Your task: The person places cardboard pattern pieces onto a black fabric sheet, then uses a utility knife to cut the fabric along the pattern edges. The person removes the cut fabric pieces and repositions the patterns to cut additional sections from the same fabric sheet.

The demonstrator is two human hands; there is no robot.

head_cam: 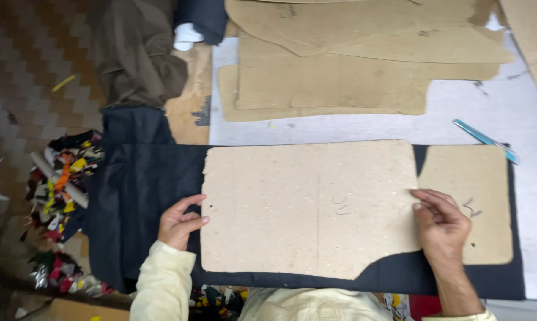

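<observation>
Cardboard pattern [310, 208] flat on dark fabric [143, 190]; left hand [180, 223], right hand [439, 226] pressing edges.

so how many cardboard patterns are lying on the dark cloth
2: a large cardboard pattern under the left hand, and a smaller cardboard pattern under the right hand, both on the dark cloth.

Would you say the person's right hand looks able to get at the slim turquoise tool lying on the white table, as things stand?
Probably yes. The right hand rests on the large tan cardboard pattern, and the slim turquoise tool lies uncovered beyond it on the white table, with only flat cardboard between.
</observation>
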